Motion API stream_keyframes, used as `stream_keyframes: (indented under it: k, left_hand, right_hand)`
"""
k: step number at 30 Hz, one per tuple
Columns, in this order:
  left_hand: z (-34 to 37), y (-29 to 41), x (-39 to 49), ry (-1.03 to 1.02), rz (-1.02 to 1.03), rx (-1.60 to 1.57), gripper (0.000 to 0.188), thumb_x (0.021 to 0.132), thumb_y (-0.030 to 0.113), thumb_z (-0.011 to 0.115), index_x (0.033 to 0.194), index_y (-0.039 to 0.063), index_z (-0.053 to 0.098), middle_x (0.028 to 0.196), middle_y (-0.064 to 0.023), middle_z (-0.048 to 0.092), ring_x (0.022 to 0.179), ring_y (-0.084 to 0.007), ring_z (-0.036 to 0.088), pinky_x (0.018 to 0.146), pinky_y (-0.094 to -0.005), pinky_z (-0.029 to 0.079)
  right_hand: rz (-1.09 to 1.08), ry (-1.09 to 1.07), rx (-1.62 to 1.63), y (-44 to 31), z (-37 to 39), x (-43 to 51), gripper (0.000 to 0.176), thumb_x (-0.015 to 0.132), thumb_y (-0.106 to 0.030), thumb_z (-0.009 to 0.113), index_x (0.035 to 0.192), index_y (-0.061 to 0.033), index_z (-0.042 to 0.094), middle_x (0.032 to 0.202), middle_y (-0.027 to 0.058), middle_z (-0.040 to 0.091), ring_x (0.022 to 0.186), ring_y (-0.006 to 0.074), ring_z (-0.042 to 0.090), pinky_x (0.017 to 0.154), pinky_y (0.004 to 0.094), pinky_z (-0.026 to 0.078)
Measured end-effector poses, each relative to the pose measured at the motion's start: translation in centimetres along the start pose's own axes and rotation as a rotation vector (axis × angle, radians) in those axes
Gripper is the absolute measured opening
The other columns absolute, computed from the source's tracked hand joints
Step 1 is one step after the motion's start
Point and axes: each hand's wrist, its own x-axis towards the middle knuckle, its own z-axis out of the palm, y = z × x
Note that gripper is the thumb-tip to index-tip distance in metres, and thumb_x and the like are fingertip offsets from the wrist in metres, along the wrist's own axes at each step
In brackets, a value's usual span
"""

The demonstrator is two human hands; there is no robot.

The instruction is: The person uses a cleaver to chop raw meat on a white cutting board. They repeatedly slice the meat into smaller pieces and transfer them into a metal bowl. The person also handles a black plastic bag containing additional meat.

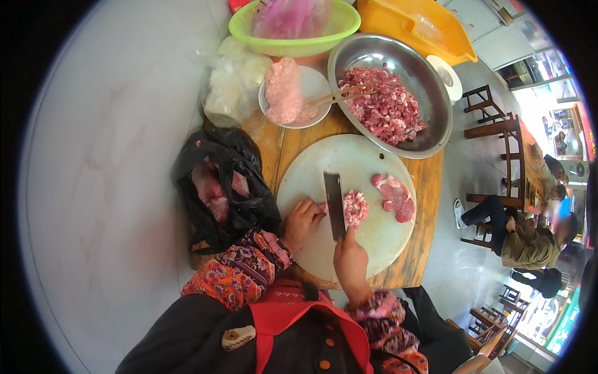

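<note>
My right hand (351,264) grips the handle end of a cleaver (334,205), whose dark blade stands over a round white cutting board (303,168). Just left of the blade, the fingertips of my left hand (301,223) press on a small strip of raw meat (323,207), mostly hidden by fingers and blade. Diced raw meat (356,208) lies in a small heap against the blade's right side. Farther right on the board rest a flat slice of raw meat (399,198) and smaller scraps.
A steel bowl of chopped meat (383,107) overlaps the board's far edge. Chopsticks (334,99) span from it to a white bowl of pink minced meat (282,91). A black plastic bag with meat (212,191) sits left; a green basket (294,46) stands behind. A person (528,238) sits at right.
</note>
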Motion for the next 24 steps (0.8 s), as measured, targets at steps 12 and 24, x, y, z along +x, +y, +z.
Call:
stream_keyframes:
  k: [12,24]
  left_hand:
    - [-0.1,0.2,0.2,-0.005,-0.001,-0.033,0.014,0.083,0.006,0.072,0.085,0.004,0.059,0.088,-0.0117,0.055,0.087,-0.0336,0.059,0.073,-0.0441,0.049]
    - [0.1,0.1,-0.3,0.003,0.026,-0.030,0.015,0.082,0.005,0.071,0.086,0.003,0.057,0.090,-0.0129,0.057,0.086,-0.0348,0.059,0.073,-0.0440,0.049]
  right_hand:
    - [-0.003,0.004,-0.016,0.2,1.6,2.5,0.025,0.095,-0.014,0.057,0.115,-0.0006,0.047,0.069,0.0264,0.064,0.064,0.0480,0.063,0.056,0.0562,0.048]
    - [0.022,-0.017,-0.039,0.0,2.5,2.6,0.024,0.095,-0.015,0.056,0.114,-0.0014,0.048,0.071,0.0242,0.065,0.063,0.0457,0.064,0.056,0.0552,0.049]
